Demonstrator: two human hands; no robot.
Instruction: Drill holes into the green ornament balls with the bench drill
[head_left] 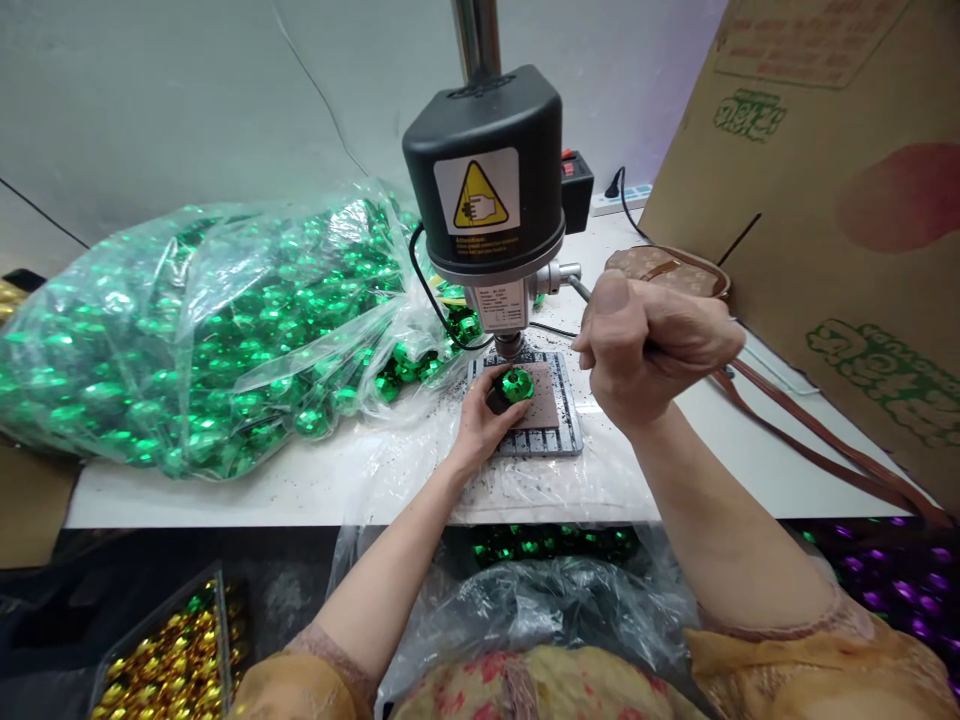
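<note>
Ball [517, 384]: green, over the pinkish-brown pad [547, 405], just below the chuck [510, 346]; exact line-up too small to tell.
Left hand [481, 415]: holding the ball from its left side; best kept low, clear of the drill [484, 170].
Right hand [651, 345]: curled in a fist, apparently around the handle [577, 286], far end hidden; pull best slow and even.
Plate [571, 437]: under the pad; worth brushing clean for a steady seat.

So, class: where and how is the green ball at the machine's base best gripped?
The green ball is probably best held by its near and far sides, coming from the left, as the left hand does. It is round, without a handle, and the chuck appears to hang over it, so keep the top clear.
</note>
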